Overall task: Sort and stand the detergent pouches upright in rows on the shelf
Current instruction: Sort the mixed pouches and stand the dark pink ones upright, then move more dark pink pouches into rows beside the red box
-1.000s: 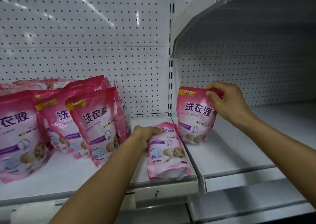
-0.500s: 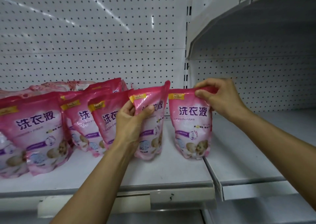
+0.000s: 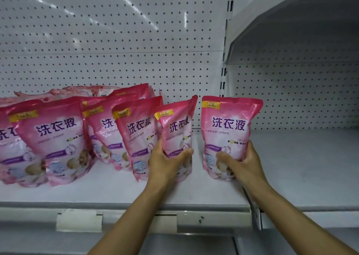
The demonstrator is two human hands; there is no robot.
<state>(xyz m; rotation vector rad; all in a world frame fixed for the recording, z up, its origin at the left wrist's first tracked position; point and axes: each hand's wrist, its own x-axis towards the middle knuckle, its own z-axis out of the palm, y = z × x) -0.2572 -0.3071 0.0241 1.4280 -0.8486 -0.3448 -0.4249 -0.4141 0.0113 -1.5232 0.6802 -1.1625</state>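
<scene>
Several pink detergent pouches [image 3: 60, 138] stand in a row on the white shelf [image 3: 108, 188], more behind them. My left hand [image 3: 167, 160] grips the lower half of a narrow, turned pouch [image 3: 177, 126] that stands upright beside the row's right end. My right hand [image 3: 240, 161] holds the bottom of another upright pouch [image 3: 228, 126], which stands at the shelf's right end, a small gap from the left one. Both pouch bases rest on the shelf.
A white pegboard back wall [image 3: 116, 46] rises behind the pouches. To the right, past an upright post [image 3: 223, 79], is a second shelf bay [image 3: 303, 165] under a slanted upper shelf [image 3: 291, 21]. A paper price tag [image 3: 78, 220] sits on the front rail.
My left hand has lifted the lying pouch upright and slid down to its lower half. My right hand moved from the other pouch's top edge to its bottom.
</scene>
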